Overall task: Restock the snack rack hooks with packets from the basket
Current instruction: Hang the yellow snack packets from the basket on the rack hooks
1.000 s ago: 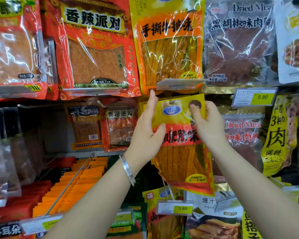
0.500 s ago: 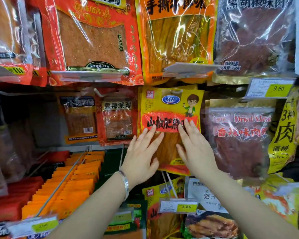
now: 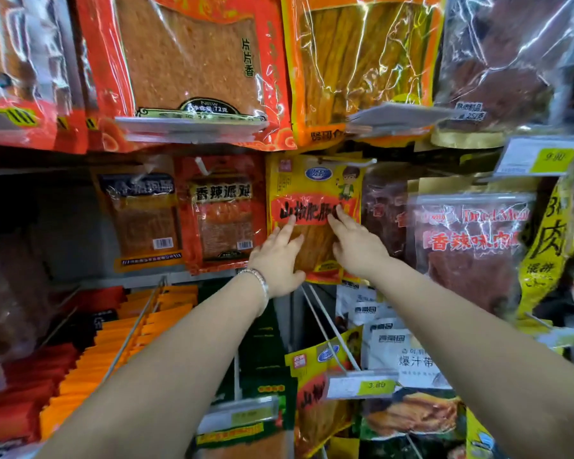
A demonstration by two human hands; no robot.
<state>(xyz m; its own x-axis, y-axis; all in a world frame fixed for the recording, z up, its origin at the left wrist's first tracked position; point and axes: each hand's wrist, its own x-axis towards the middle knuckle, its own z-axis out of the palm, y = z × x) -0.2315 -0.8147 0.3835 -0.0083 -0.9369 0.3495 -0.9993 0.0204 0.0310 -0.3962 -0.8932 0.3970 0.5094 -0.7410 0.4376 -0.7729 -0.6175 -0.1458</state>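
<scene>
On the rack (image 3: 67,210), a yellow packet (image 3: 315,183)

Yellow packet (image 3: 314,207) with red band hangs upright at the back of its hook; clear window shows orange strips

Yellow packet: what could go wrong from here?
1. The left hand and right hand only press flat on the yellow packet. Whether it hangs securely is unclear, so it may drop on release.
2. The right hand is close to the dark meat packet and may knock it when it withdraws.
</scene>
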